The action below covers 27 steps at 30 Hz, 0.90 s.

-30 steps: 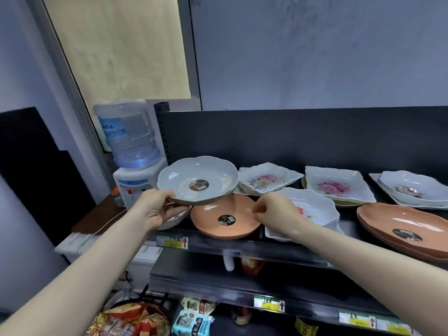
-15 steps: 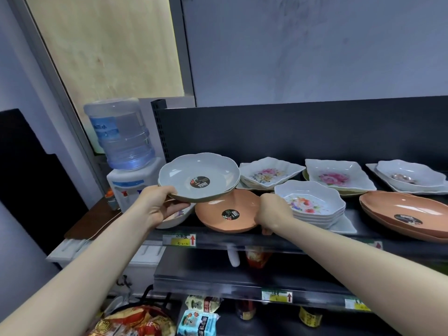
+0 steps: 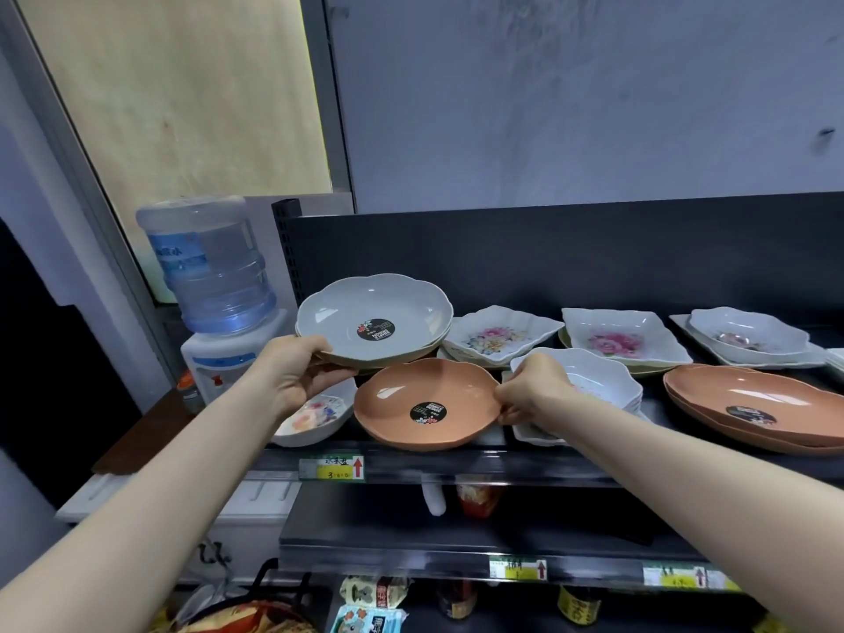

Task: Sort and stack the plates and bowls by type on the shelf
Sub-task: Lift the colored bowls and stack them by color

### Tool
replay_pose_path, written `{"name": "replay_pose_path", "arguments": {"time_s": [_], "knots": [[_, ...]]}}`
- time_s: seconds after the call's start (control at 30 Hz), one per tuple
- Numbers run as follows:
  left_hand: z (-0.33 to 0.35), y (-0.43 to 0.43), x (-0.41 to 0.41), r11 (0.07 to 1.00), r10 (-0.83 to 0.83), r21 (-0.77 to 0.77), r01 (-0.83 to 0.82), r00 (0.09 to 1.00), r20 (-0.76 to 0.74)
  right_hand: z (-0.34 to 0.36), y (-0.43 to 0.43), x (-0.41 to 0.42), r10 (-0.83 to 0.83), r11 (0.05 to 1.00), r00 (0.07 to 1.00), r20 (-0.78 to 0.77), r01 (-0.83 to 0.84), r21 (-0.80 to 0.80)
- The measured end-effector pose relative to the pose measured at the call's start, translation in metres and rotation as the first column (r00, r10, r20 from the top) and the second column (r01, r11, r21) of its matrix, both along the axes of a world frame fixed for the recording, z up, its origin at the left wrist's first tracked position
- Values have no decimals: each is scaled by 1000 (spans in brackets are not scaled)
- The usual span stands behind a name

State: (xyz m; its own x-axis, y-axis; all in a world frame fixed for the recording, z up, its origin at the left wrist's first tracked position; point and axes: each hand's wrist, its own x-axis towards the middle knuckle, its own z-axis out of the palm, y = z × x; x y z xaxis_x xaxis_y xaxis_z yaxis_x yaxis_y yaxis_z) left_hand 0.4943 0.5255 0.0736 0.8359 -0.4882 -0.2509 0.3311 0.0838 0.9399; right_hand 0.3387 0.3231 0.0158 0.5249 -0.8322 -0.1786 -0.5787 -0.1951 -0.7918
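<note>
My left hand (image 3: 297, 372) grips the left rim of a grey scalloped plate (image 3: 374, 319) with a black sticker, held above the top shelf (image 3: 456, 463); a second plate seems stacked under it. My right hand (image 3: 530, 388) pinches the right rim of an orange scalloped plate (image 3: 427, 408) that lies at the shelf's front, just below and in front of the grey one. A small floral bowl (image 3: 313, 418) sits under my left hand. A stack of white floral bowls (image 3: 598, 386) stands behind my right hand.
White flowered square dishes (image 3: 500, 335) (image 3: 621, 340) and a white dish on a plate (image 3: 749, 335) line the back. Orange oval plates (image 3: 758, 404) lie at the right. A water dispenser (image 3: 214, 285) stands left of the shelf. Packaged goods fill the lower shelves.
My right hand moved from the orange plate's near edge to its right rim and took hold of it. The grey plate stays held in my left hand. The camera has moved closer.
</note>
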Motion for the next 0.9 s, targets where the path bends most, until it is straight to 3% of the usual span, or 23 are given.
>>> {"name": "replay_pose_path", "arguments": {"time_s": [0.23, 0.67, 0.9], "knots": [[20, -29, -13, 997, -65, -35, 65, 998, 18, 18, -29, -33, -28, 1000, 993, 116, 26, 15], [34, -140, -77, 969, -239, -55, 241, 970, 38, 53, -149, -155, -238, 954, 952, 195, 266, -137], [20, -204, -135, 956, -293, -20, 293, 956, -15, 56, -222, -245, -407, 907, 891, 202, 421, -27]]}}
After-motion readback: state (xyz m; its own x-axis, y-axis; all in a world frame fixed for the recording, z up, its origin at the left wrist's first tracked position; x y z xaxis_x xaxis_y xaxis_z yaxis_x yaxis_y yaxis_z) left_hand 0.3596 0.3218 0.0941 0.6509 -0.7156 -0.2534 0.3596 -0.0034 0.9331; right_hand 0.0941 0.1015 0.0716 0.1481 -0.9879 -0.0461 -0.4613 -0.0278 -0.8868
